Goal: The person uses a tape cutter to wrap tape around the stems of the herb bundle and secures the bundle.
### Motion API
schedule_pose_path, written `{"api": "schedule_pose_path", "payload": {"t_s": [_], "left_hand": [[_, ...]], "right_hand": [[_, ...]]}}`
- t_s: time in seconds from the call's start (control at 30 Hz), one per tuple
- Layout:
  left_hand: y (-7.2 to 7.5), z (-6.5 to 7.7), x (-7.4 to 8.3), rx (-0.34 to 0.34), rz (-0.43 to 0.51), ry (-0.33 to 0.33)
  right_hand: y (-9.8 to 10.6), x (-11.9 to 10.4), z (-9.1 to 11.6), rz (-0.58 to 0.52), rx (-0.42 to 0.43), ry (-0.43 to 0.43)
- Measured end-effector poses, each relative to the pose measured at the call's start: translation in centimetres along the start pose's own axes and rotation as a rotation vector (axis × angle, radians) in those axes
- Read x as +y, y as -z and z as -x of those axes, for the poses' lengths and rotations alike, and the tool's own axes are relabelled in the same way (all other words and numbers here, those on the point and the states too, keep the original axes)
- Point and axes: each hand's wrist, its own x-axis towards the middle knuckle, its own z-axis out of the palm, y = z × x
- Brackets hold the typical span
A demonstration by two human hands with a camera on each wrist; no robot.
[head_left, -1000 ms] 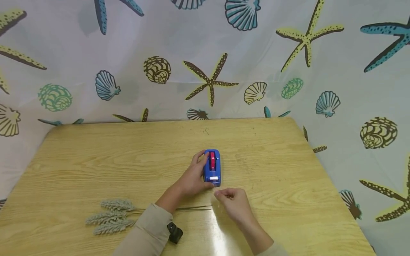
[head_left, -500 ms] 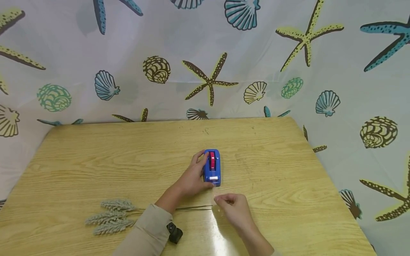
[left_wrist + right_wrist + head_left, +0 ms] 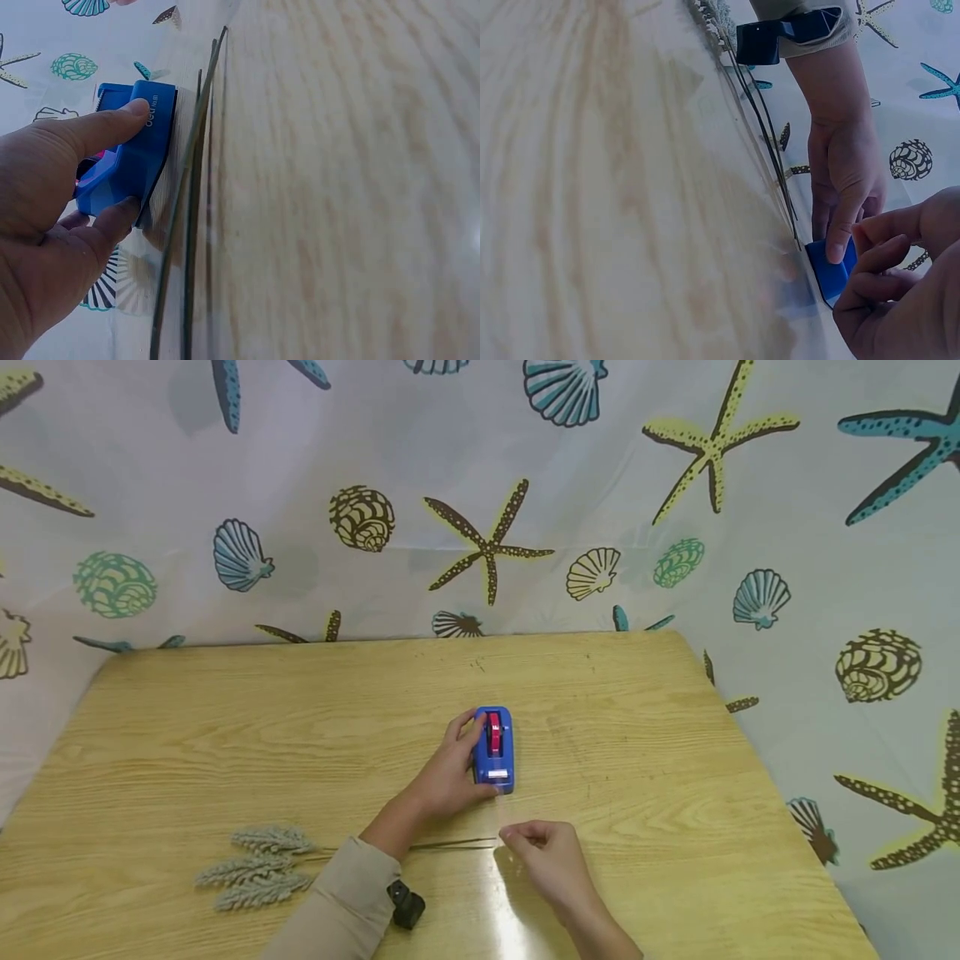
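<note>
The right hand [image 3: 547, 860] is closed to a pinch, thumb tip against forefinger, on what looks like the free end of a clear tape [image 3: 501, 811], so thin that only a faint strip shows. The left hand [image 3: 450, 781] is partly open, curled round the left side of a blue dispenser [image 3: 507, 760], thumb over its near end; the red roll [image 3: 494, 733] sits upright in it. The dispenser stands on the tabletop [image 3: 637, 735], nearer the right edge than the left and well apart from the far edge. To draw tape well, the left hand should press the dispenser down while the right pulls straight and evenly, then tips the strip against the cutting end with the left thumb out of its way. Just left of the right fingertips, the bare ends of thin stems [image 3: 453, 842] are the main obstacle: slack tape could stick to them or fold on itself. They pass beneath the left forearm to the grey-green sprigs [image 3: 247, 870], which lie toward the tabletop's left edge. The left sleeve [image 3: 337, 893] and a black wrist camera [image 3: 406, 906] overhang the stems and might snag them. Beyond the far edge hangs a shell-patterned cloth [image 3: 300, 468], well apart from the work.
</note>
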Motion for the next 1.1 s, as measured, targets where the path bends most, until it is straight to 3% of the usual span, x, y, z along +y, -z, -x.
{"api": "schedule_pose_path", "payload": {"t_s": [0.17,0.27,0.4,0.53,0.63,0.83,0.93,1.1], "left_hand": [[-0.2,0.3,-0.2,0.019,0.025,-0.011],[-0.2,1.3,-0.2,0.047,-0.052,-0.008],[1.4,4.6,-0.3,0.051,-0.234,-0.005],[3.8,8.4,-1.0,-0.02,-0.426,-0.009],[5.4,10.5,-1.9,-0.065,-0.505,0.0],[7.3,12.3,-3.6,-0.069,-0.448,-0.024],[7.5,12.5,-4.1,-0.091,-0.425,-0.052],[7.2,12.9,-3.8,-0.138,-0.473,-0.069]], "right_hand": [[-0.1,0.3,0.1,0.031,-0.001,0.003],[-0.1,0.6,0.2,0.037,-0.01,-0.011],[-0.2,0.9,0.3,0.01,-0.03,-0.044],[-0.2,0.8,0.2,-0.032,-0.05,-0.069],[0.0,0.9,0.1,-0.042,-0.054,-0.086],[0.1,1.3,0.0,-0.058,-0.074,-0.118],[0.1,1.3,0.0,-0.074,-0.077,-0.125],[0.2,0.9,0.1,-0.092,-0.075,-0.115]]}}
